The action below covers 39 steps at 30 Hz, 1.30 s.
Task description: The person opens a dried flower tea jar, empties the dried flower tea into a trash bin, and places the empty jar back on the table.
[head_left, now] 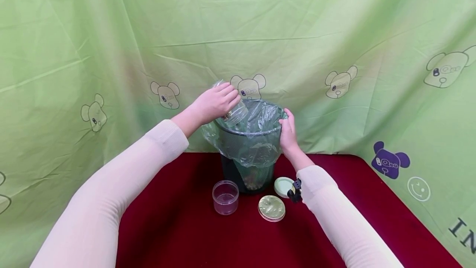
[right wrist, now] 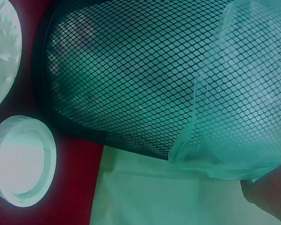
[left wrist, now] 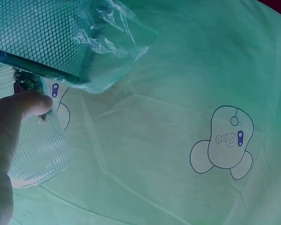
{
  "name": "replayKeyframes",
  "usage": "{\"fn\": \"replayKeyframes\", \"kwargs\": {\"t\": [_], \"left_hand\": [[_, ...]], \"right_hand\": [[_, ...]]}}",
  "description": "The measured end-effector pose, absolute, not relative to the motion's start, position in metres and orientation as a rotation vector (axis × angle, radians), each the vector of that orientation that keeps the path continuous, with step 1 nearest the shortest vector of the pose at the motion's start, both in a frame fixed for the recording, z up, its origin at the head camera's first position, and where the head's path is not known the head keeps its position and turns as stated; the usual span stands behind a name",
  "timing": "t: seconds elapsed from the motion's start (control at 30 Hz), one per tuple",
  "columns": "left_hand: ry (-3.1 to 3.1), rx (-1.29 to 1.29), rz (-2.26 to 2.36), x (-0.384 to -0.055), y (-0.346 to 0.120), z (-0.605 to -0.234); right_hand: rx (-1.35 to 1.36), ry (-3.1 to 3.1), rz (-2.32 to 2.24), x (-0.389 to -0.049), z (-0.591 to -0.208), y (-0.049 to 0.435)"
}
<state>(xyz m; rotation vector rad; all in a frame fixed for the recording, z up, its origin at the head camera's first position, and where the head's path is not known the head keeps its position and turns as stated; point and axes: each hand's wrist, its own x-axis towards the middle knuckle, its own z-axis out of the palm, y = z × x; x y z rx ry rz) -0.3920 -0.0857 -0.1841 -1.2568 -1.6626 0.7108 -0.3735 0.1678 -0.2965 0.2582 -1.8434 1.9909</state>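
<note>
My left hand (head_left: 215, 103) grips a clear ribbed jar (head_left: 238, 115), tilted over the near-left rim of a dark mesh waste bin (head_left: 229, 173). Some dark and brownish bits (left wrist: 29, 80) lie inside the jar, near its lower end by the bin rim. A thin translucent green bag (head_left: 254, 150) lines the bin and is folded over its rim. On the right side, my right hand (head_left: 288, 133) holds the rim with the bag, its thumb toward me. Pale contents show through the mesh at the bin's bottom.
On the red tablecloth (head_left: 167, 226) in front of the bin stands an uncovered clear jar (head_left: 225, 198). A gold-coloured round lid (head_left: 272, 207) lies to its right. Behind that is a pale green lid (head_left: 284, 187), close to the bin. A green printed curtain (head_left: 297, 32) hangs right behind.
</note>
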Motion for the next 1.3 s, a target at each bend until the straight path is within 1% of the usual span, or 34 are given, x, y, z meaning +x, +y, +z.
{"fn": "replayKeyframes", "kwargs": {"t": [0.3, 0.4, 0.97, 1.3], "left_hand": [[-1.606, -1.252, 0.743, -0.394, -0.084, -0.182], [-1.580, -1.255, 0.744, -0.394, -0.083, -0.182], [-1.566, -1.269, 0.805, -0.391, -0.079, -0.179], [-1.507, -1.227, 0.935, -0.391, -0.077, -0.177]], "right_hand": [[0.278, -1.850, 1.985, -0.349, -0.281, 0.161], [0.284, -1.844, 1.986, -0.346, -0.280, 0.160], [0.284, -1.842, 1.980, -0.349, -0.281, 0.161], [0.290, -1.847, 1.981, -0.349, -0.281, 0.162]]}}
